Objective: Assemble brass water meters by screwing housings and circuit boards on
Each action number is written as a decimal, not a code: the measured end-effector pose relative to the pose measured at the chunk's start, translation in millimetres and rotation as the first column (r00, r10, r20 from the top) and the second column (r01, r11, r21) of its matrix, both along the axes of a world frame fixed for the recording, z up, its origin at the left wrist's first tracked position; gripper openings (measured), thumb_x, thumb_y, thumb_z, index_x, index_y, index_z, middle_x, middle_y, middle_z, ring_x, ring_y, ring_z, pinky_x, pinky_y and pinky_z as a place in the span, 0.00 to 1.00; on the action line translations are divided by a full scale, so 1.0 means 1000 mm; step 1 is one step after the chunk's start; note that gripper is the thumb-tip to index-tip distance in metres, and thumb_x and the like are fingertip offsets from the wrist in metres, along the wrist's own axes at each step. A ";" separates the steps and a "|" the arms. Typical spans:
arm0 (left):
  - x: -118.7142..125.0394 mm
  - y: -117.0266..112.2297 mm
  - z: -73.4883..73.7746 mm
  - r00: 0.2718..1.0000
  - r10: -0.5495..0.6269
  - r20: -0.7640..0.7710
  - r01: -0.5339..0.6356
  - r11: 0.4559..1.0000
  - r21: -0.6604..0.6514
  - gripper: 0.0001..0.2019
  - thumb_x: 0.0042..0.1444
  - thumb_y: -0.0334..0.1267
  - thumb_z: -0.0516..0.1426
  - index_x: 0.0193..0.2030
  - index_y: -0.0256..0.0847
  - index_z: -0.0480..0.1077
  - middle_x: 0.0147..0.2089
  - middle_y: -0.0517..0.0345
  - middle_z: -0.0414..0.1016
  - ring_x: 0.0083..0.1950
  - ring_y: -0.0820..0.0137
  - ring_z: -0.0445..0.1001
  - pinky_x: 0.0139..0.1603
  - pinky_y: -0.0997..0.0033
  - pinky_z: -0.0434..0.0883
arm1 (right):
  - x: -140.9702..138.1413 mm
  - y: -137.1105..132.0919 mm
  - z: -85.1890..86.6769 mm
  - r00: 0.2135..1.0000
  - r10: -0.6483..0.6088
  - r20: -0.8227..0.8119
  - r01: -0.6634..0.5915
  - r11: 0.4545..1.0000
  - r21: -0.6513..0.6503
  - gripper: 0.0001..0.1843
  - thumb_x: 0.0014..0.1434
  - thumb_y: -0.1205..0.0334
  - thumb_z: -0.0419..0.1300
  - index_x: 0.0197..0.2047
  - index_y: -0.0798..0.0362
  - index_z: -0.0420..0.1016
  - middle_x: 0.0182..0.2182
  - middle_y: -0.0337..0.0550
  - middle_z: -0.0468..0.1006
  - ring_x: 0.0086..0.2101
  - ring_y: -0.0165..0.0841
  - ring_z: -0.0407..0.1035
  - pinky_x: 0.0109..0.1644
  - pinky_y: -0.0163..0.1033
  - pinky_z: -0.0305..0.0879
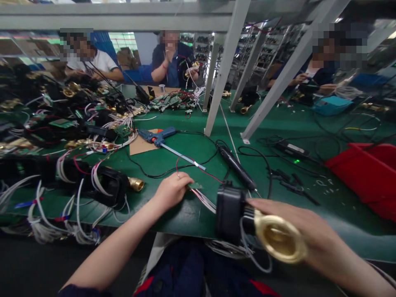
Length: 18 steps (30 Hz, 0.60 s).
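Note:
My left hand (173, 189) is closed in a pinch on a small green circuit board (195, 186) at the middle of the bench. White and red wires (204, 201) run from the board to a black housing (228, 212). That housing is joined to a brass valve body (280, 239) whose round opening faces me. My right hand (312, 227) is wrapped around the valve body from behind; its fingers are partly hidden. A black electric screwdriver (236, 167) lies just beyond the housing, and a blue glue gun (161, 136) with a glue stick lies past my left hand.
Black housings with wires and brass fittings (108, 185) line the left edge. Circuit boards (173, 100) are heaped behind. A red bin (368, 173) stands right, near black plastic pieces (293, 185). Metal posts (227, 70) rise from the bench; several people sit across it.

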<state>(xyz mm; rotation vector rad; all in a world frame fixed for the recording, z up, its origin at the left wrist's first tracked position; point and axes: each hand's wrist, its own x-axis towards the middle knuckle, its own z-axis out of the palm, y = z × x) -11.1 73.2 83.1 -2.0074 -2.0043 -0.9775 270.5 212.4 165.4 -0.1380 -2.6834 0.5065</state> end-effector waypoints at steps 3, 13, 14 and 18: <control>-0.010 0.017 -0.013 0.998 -0.028 -0.054 0.031 0.998 0.048 0.16 0.53 0.20 0.47 0.38 0.38 0.72 0.39 0.54 0.76 0.44 0.68 0.73 0.47 0.68 0.71 | -0.039 -0.022 -0.001 0.963 0.248 0.101 -0.267 0.927 0.264 0.16 0.62 0.68 0.51 0.53 0.59 0.69 0.45 0.53 0.78 0.40 0.38 0.75 0.39 0.41 0.71; -0.016 0.038 -0.041 0.992 -0.104 -0.068 0.112 0.986 0.127 0.15 0.54 0.19 0.47 0.35 0.39 0.71 0.37 0.55 0.76 0.45 0.69 0.73 0.49 0.67 0.71 | -0.125 -0.046 0.000 0.717 0.307 0.626 -0.493 0.858 0.144 0.03 0.55 0.67 0.59 0.35 0.58 0.72 0.30 0.44 0.78 0.28 0.36 0.72 0.27 0.39 0.59; -0.018 0.039 -0.042 0.993 -0.103 -0.056 0.109 0.986 0.127 0.15 0.53 0.19 0.47 0.35 0.39 0.71 0.37 0.56 0.76 0.45 0.69 0.73 0.49 0.68 0.71 | -0.124 -0.047 -0.002 0.738 0.332 0.588 -0.511 0.844 0.164 0.03 0.55 0.67 0.59 0.35 0.57 0.72 0.30 0.43 0.78 0.27 0.36 0.72 0.26 0.39 0.59; -0.025 0.042 -0.047 0.999 -0.038 0.031 0.033 0.990 0.140 0.17 0.50 0.17 0.47 0.35 0.40 0.71 0.37 0.58 0.75 0.45 0.71 0.72 0.48 0.71 0.71 | -0.102 -0.061 -0.006 0.891 0.353 0.285 -0.448 0.786 0.427 0.11 0.59 0.69 0.51 0.42 0.60 0.72 0.37 0.50 0.80 0.29 0.37 0.72 0.28 0.41 0.61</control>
